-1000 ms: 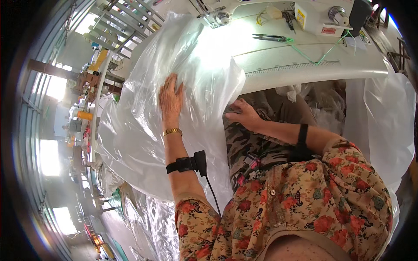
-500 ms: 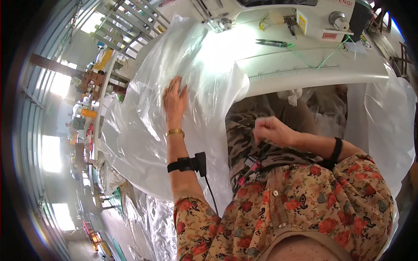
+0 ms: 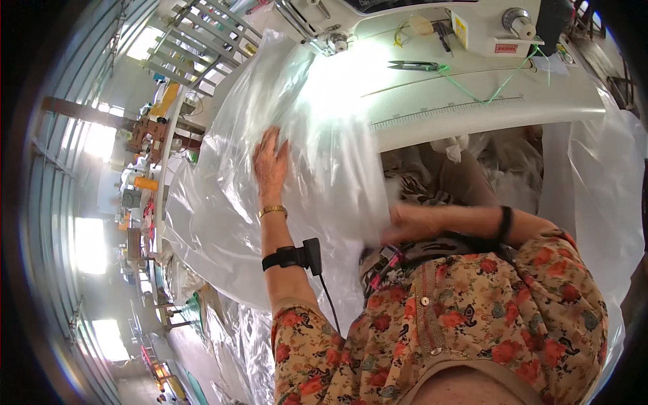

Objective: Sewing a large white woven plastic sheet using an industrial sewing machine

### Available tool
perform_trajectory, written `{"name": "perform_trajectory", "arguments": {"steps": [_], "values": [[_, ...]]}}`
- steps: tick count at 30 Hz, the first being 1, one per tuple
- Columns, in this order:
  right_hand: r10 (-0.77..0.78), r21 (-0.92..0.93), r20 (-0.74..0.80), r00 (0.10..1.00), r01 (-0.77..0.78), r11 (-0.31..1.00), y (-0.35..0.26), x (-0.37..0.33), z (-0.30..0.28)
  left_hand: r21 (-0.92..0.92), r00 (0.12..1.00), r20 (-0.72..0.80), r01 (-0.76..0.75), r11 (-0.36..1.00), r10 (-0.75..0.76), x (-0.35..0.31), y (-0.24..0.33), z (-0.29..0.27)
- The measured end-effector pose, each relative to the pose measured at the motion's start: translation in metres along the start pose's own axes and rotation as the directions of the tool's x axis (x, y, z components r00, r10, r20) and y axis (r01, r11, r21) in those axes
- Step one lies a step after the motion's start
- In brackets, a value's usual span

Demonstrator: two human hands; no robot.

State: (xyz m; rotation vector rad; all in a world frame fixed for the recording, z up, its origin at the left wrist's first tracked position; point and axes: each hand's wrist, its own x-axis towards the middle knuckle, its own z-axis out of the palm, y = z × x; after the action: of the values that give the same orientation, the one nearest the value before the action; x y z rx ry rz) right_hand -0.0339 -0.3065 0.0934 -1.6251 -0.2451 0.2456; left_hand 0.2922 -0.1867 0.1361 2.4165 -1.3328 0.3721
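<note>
Left hand [image 3: 271, 165] is flat on the big, glossy, translucent plastic film [image 3: 223, 196], fingers extended, not gripping. Right hand [image 3: 408, 223] is curled and motion-blurred at the film's right edge; can't tell if it's pinching it. Film drapes from near the needle end of the white sewing machine [image 3: 482, 32] down over the left end of the white surface [image 3: 472, 123].

Risks: slick film could slide or crease if the right side gets tugged, since only a flat palm bears on the left. Glare by the needle could hide a fold. Black thread snips [image 3: 413, 65] with green cord [image 3: 487, 102] could snag film drifting right.

Containers: none I can identify; crumpled clear plastic [image 3: 506, 169] below the surface, contents unclear.
</note>
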Motion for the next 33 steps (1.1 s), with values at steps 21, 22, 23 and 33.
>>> {"name": "perform_trajectory", "arguments": {"steps": [21, 22, 23, 33], "values": [[0.202, 0.508, -0.356, 0.912, 0.008, 0.861, -0.003, -0.026, 0.005, -0.252, 0.931, 0.234, 0.337, 0.907, -0.281, -0.118, 0.162, -0.064], [0.211, 0.501, -0.397, 0.893, 0.018, 0.865, -0.003, -0.027, 0.007, -0.377, 0.944, 0.195, 0.322, 0.869, -0.265, -0.124, 0.163, -0.063], [0.248, 0.499, -0.446, 0.860, 0.008, 0.867, -0.003, -0.027, 0.007, -0.406, 0.962, 0.138, 0.272, 0.872, -0.236, -0.125, 0.160, -0.063], [0.262, 0.524, -0.421, 0.868, -0.004, 0.852, 0.005, -0.022, 0.017, -0.053, 0.992, -0.120, 0.034, 0.998, -0.040, -0.128, 0.164, -0.046]]}}
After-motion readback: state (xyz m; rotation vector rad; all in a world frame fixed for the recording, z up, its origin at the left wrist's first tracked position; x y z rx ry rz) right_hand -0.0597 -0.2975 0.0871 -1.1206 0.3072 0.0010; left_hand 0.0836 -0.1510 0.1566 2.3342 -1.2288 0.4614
